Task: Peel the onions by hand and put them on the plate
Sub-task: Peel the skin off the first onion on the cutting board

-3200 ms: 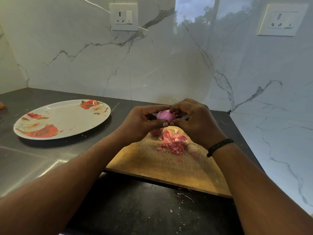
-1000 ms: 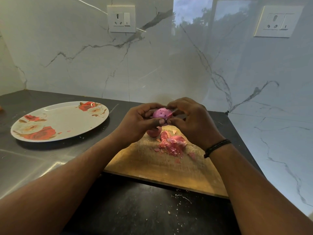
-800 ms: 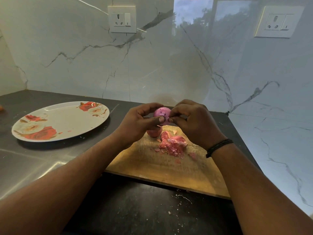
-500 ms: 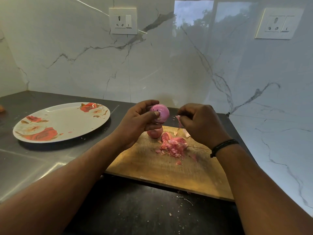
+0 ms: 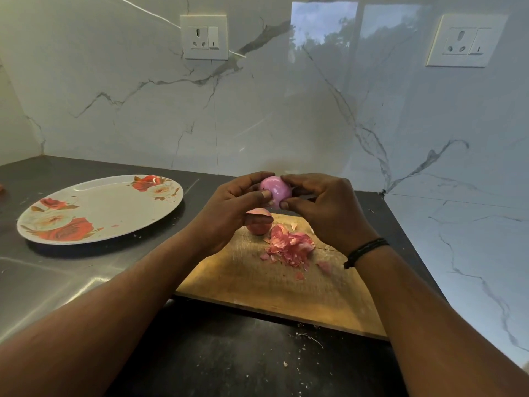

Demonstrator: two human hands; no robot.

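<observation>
The left hand [image 5: 229,207] hides the top of the unpeeled onion [image 5: 258,223] on the board.

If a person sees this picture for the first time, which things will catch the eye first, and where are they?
First, the glossy pink onion held up at the centre by the left hand and the right hand, above the wooden board. Next, the pile of pink skins on that board, with another onion beside it. On the left lies a rose-patterned plate, with no onion on it.
</observation>
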